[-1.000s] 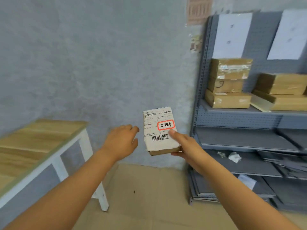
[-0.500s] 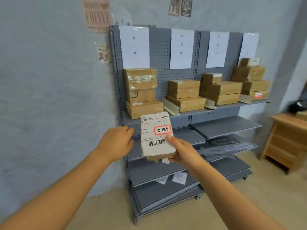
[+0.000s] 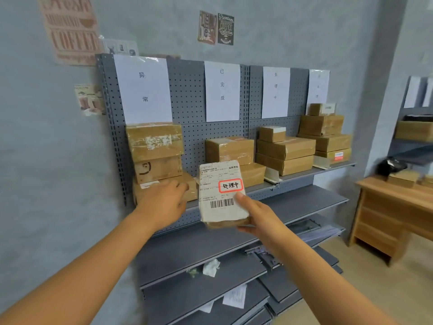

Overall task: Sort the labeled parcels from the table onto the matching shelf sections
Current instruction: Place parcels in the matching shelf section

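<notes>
Leftmost, left hand: fingers loosely extended, holding nothing, just beside the parcel. Centre, parcel: white label facing up with barcode and red-framed sticker reading 处理中, held in front of the shelf unit. Right hand: clamped on the parcel's lower right corner, thumb on top. Behind: four paper signs above stacked cartons. Far right: wooden table.

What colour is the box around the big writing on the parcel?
Red, on the parcel's white label, in the head view.
</notes>
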`<action>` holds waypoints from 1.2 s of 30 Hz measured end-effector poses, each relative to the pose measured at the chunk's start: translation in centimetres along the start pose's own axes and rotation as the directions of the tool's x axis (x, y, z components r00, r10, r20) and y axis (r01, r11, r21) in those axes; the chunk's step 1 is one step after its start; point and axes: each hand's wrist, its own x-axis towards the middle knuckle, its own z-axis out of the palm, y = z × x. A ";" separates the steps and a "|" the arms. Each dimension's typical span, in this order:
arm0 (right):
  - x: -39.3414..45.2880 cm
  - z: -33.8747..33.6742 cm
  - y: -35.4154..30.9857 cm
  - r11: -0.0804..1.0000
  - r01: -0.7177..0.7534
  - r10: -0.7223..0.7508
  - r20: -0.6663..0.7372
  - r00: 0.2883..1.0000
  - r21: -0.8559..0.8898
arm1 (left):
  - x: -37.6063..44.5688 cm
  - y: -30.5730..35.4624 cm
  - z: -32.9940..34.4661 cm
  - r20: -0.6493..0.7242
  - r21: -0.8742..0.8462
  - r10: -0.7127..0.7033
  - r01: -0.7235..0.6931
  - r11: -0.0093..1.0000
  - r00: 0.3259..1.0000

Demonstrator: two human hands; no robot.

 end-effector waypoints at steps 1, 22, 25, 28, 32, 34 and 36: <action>0.8 -1.2 0.1 1.000 0.003 -0.003 -0.001 1.000 0.000 | 1.3 0.7 0.5 -0.014 0.001 0.009 -0.009 1.000 1.000; 13.8 -38.9 2.6 0.998 -0.056 0.058 -0.081 0.995 0.017 | 30.0 26.1 12.9 -0.001 0.018 0.050 -0.050 0.999 0.999; 16.0 -42.9 3.1 0.998 -0.064 0.065 -0.083 0.994 0.015 | 33.9 28.4 14.3 -0.005 0.006 0.064 -0.064 0.998 0.998; 18.7 -46.5 3.2 0.998 -0.066 0.067 -0.085 0.994 0.015 | 37.9 30.4 16.2 0.009 0.017 0.077 -0.077 0.997 0.997; 23.3 -50.8 3.3 0.998 -0.053 0.049 -0.092 0.995 -0.033 | 43.5 32.1 19.5 -0.041 0.018 0.085 -0.085 0.996 0.996; 25.6 -52.7 3.1 0.997 -0.052 0.047 -0.088 0.995 -0.058 | 46.6 32.4 21.0 -0.061 0.011 0.077 -0.076 0.997 0.995; 27.9 -54.6 2.9 0.995 -0.056 0.050 -0.074 0.996 -0.077 | 49.6 32.6 22.3 -0.057 0.007 0.052 -0.052 0.999 0.997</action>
